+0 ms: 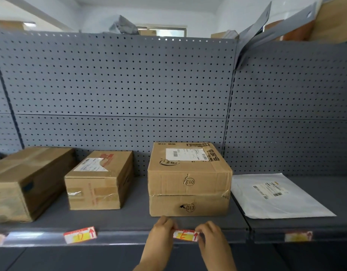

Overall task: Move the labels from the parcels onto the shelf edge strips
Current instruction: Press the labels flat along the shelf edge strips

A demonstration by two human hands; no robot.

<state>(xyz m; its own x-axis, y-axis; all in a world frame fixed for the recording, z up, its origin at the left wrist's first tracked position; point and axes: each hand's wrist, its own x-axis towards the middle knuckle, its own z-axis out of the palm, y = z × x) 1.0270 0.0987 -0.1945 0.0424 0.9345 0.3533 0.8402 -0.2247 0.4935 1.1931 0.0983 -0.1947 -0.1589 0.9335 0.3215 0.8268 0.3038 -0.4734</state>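
Pinching the "E" label by its ends, left hand and right hand seat it on the shelf edge strip. Being thin, light card, it likely bends easily; end grips suit it.

Soft, even indoor light fills the frame, brightest along the top where a window glows pale and washed out. Shadows are faint, lying just under the cardboard boxes and beneath the shelf edge strip, which carries a whitish glare at lower left. Wide-angle distortion bows the pegboard back panel toward the corners, and the left and right edges look smeared and blurred.
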